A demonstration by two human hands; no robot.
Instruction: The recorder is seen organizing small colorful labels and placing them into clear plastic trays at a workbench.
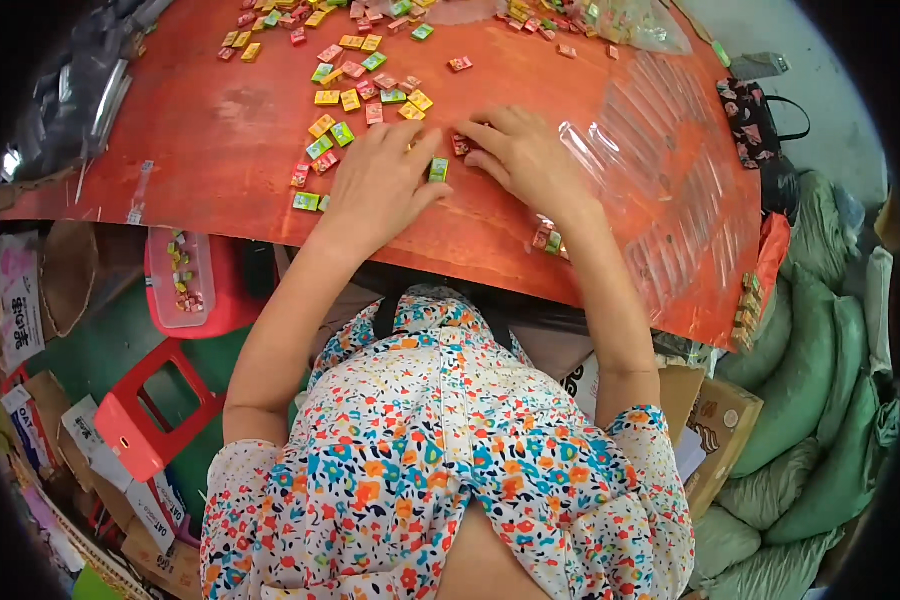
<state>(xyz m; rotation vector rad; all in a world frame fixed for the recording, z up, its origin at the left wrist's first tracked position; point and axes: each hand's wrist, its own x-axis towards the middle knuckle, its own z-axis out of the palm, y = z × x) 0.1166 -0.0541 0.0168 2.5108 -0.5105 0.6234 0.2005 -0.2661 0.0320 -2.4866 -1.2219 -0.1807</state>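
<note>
green floor, cartons and plump sacks (810, 370) surrounded the orange-red table (235, 150) in the head view. small boxes (327, 98) lay strewn over its far side and in a loose trail toward the near edge, just left of the hands. they were flat little rectangles with crisp corners, coloured yellow, bright green and pinkish red, each broad face carrying a tiny printed picture too small to make out. some lay singly, others touched edge to edge at odd angles.

the left hand (380, 185) was palm down above the table, fingers bent and thumb set apart from them. a green box (438, 170), with a pale patch on its face, sat in the gap between thumb and forefinger; whether they gripped it could not be told. the right hand (530, 160) had its thumb and forefinger modestly parted, with a dark red box (460, 145) at their tips, partly hidden; a firm hold could not be told there either.

clear sleeves (670, 190) lay in overlapping rows to the right, and a see-through bag (640, 25) of more boxes rested at the far edge. below the table at left, a translucent tub (203, 265) held more, near a red stool (135, 440).
</note>
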